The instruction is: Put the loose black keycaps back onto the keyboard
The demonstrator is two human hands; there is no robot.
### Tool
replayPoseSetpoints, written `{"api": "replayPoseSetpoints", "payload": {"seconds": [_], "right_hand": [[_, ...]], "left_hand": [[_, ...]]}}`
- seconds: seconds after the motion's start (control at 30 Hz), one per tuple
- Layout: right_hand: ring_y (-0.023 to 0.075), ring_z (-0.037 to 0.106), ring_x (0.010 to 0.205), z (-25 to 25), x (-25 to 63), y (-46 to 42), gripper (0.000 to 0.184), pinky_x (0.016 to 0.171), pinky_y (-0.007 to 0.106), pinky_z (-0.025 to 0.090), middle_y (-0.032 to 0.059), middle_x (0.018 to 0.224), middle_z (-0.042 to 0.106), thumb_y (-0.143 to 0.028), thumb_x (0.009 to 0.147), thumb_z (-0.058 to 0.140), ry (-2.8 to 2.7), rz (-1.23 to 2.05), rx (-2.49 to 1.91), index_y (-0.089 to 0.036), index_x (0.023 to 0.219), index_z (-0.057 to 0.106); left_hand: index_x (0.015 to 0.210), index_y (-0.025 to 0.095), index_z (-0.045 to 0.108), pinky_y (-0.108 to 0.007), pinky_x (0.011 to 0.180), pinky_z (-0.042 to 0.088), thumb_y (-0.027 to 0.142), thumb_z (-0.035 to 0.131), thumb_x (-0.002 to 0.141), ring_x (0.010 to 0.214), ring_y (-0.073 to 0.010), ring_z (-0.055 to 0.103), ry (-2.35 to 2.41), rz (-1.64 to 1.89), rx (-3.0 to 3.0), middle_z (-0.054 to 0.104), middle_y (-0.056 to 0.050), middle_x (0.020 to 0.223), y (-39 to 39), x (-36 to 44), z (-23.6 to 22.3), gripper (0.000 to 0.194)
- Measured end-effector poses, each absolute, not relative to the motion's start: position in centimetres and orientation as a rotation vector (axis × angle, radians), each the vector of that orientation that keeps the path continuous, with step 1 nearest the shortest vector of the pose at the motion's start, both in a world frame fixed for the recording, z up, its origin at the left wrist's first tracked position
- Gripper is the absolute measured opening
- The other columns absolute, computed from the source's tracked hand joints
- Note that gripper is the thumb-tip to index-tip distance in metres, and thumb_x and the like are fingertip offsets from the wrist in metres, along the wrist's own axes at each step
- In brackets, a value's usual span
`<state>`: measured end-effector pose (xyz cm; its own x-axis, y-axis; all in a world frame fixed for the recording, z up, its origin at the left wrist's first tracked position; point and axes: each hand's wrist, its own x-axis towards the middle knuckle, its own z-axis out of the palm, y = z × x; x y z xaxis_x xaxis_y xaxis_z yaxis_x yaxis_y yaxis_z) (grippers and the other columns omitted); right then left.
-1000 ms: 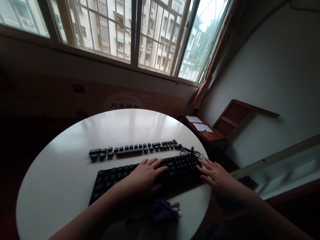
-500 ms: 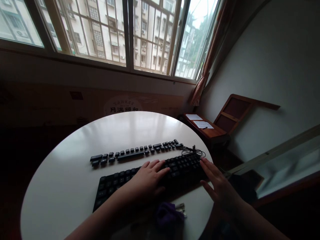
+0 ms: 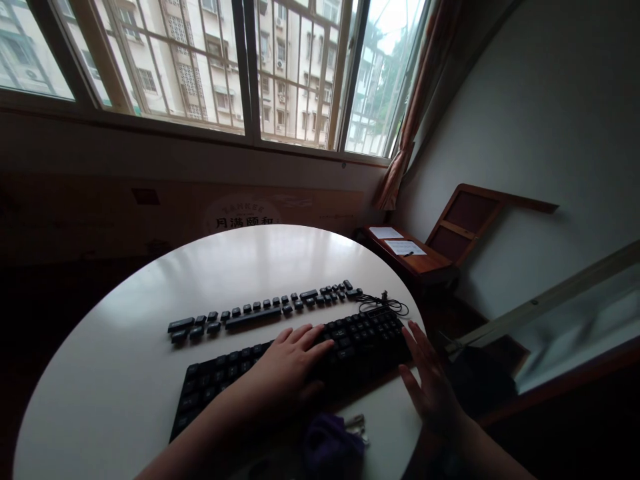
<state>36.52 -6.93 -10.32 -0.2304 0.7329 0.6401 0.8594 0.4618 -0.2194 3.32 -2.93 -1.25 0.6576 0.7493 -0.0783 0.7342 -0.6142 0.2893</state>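
Note:
A black keyboard (image 3: 220,373) lies slantwise on the white round table. Across its middle rests my left hand (image 3: 287,363), fingers stretched out and palm down, covering part of the keys. My right hand (image 3: 427,377) is at the keyboard's right end, fingers extended and holding nothing; whether it touches the edge I cannot tell. Behind the keyboard, loose black keycaps (image 3: 253,318) lie in two rows, a long spacebar among them. The near edge of the keyboard is dark and hard to make out.
A purple cloth (image 3: 333,443) and a small metal object (image 3: 357,427) lie near the front of the white table (image 3: 95,387). A coiled cable (image 3: 384,305) sits behind the keyboard's right end. Beyond the table is a wooden chair (image 3: 435,263) with papers (image 3: 405,247) and a pen.
The view has shifted slightly, so the table things appear a little further left. My right hand has tilted more upright and come slightly off the keyboard's right end. My left hand stays on the keys.

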Motion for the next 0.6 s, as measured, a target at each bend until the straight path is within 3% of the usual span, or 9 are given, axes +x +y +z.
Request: {"api": "replayPoseSetpoints", "payload": {"seconds": [0.17, 0.3, 0.5, 0.6], "right_hand": [[0.0312, 0.023, 0.154, -10.6, 36.7, -6.6, 0.068, 0.121, 0.060, 0.030, 0.0092, 0.168, 0.020, -0.030, 0.103, 0.039, -2.062, -0.149, -1.355, -0.027, 0.163, 0.008], [0.0315, 0.029, 0.151, -10.5, 37.3, -6.0, 0.058, 0.120, 0.062, 0.029, 0.0080, 0.161, 0.037, -0.033, 0.103, 0.040, -2.272, -0.035, -1.376, -0.029, 0.159, 0.027], [0.0320, 0.031, 0.150, -11.3, 37.5, -6.0, 0.056, 0.120, 0.064, 0.030, 0.0102, 0.160, 0.038, -0.036, 0.103, 0.041, -2.251, -0.056, -1.403, -0.024, 0.157, 0.035], [0.0313, 0.046, 0.142, -10.5, 37.7, -5.5, 0.051, 0.118, 0.062, 0.035, 0.0117, 0.152, 0.051, -0.038, 0.101, 0.044, -2.236, -0.070, -1.397, -0.021, 0.149, 0.049]], "left_hand": [[0.153, 0.031, 0.044, -0.058, 0.121, 0.023, 0.032, 0.068, 0.085, 0.150, -0.0370, 0.029, 1.182, 0.082, 2.608, 0.028, -0.009, 0.165, -2.9, 3.3, -1.3, 0.072], [0.151, 0.030, 0.047, -0.058, 0.120, 0.026, 0.032, 0.071, 0.084, 0.148, -0.0385, 0.034, 1.180, 0.124, 2.617, 0.031, -0.010, 0.164, -3.0, 3.3, -1.4, 0.071], [0.152, 0.029, 0.046, -0.057, 0.120, 0.027, 0.038, 0.072, 0.084, 0.148, -0.0382, 0.033, 1.167, 0.108, 2.616, 0.032, -0.012, 0.164, -3.7, 3.0, -1.0, 0.073], [0.153, 0.029, 0.045, -0.057, 0.120, 0.025, 0.041, 0.072, 0.085, 0.149, -0.0381, 0.032, 1.157, 0.106, 2.615, 0.030, -0.012, 0.164, -3.9, 3.0, -0.8, 0.074]]}}
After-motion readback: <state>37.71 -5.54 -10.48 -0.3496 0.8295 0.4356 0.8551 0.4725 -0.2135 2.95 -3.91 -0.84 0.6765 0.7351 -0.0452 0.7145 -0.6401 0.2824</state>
